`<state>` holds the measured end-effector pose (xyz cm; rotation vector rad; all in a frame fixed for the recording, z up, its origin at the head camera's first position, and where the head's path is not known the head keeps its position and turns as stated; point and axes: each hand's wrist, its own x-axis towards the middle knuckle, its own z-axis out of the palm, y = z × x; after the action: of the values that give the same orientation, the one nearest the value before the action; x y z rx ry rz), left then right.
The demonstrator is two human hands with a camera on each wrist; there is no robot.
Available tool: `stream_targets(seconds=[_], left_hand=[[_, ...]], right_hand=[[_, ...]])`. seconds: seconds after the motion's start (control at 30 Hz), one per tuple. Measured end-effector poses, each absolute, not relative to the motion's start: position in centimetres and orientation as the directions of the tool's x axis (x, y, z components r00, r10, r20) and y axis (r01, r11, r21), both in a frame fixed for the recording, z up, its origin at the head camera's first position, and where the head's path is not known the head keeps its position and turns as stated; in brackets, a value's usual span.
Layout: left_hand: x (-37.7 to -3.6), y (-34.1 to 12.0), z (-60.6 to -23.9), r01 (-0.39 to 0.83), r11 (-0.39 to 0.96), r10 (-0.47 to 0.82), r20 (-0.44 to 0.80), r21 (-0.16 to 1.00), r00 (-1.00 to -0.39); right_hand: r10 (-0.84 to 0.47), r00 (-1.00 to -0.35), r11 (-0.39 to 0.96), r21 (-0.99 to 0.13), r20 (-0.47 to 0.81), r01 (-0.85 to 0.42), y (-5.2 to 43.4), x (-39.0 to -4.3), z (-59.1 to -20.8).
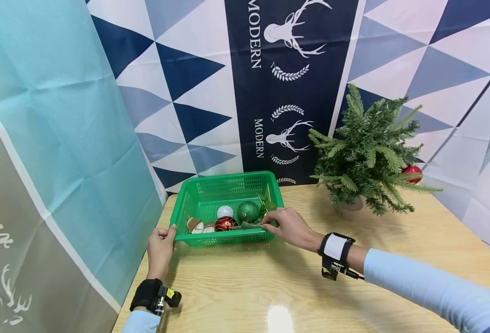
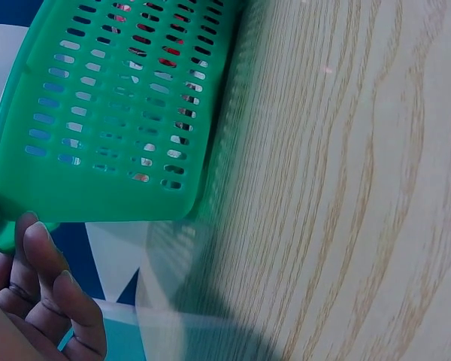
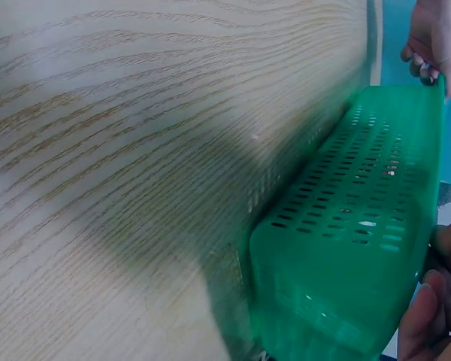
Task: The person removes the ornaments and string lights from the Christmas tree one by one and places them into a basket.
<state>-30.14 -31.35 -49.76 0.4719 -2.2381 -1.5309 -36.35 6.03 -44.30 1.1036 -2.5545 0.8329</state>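
A green plastic basket [image 1: 217, 239] with slotted walls stands on the table. My left hand [image 1: 160, 249] grips its front left corner, thumb over the rim and fingers curled beneath, as the left wrist view also shows. At the front right, my right hand [image 1: 288, 226] reaches over the rim with bent fingers. Its fingertips are right at the end of a grey-green strip [image 1: 247, 225]; I cannot tell whether they pinch it. Inside the basket lie a green glitter ball [image 1: 248, 211], a red ball with gold lines [image 1: 226, 224], a white ball [image 1: 225, 212], a green star [image 1: 266, 203] and a snowman-like ornament [image 1: 195, 225].
To the right stands a small artificial Christmas tree [image 1: 365, 152] in a pale pot [image 1: 350, 208], with a red ball [image 1: 413, 173] hanging on its right side. Patterned curtains [image 1: 195, 83] close off the back and left of the wooden table [image 1: 228, 286].
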Motion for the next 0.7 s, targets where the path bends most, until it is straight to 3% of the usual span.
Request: stream_targets(seconds=[0.33,0.53,0.7], left_hand=[[-30.1,-31.3,-50.0,-0.062,0.334,-0.478,0.112,0.941,-0.871],[-30.1,-31.4,-50.0,-0.059,0.351,-0.475,0.123,0.935,-0.871],[-30.3,-31.5,-49.5,-0.046,0.354,-0.477,0.138,0.934,-0.868]], right_hand=[[-0.572,-0.72,0.535,-0.487,0.392,-0.69,8.1,-36.0,-44.1],[-0.496,-0.738,0.538,-0.506,0.457,-0.674,12.3,-35.6,-40.7],[-0.366,-0.621,0.52,-0.401,0.693,-0.754,18.4,-35.3,-35.9]])
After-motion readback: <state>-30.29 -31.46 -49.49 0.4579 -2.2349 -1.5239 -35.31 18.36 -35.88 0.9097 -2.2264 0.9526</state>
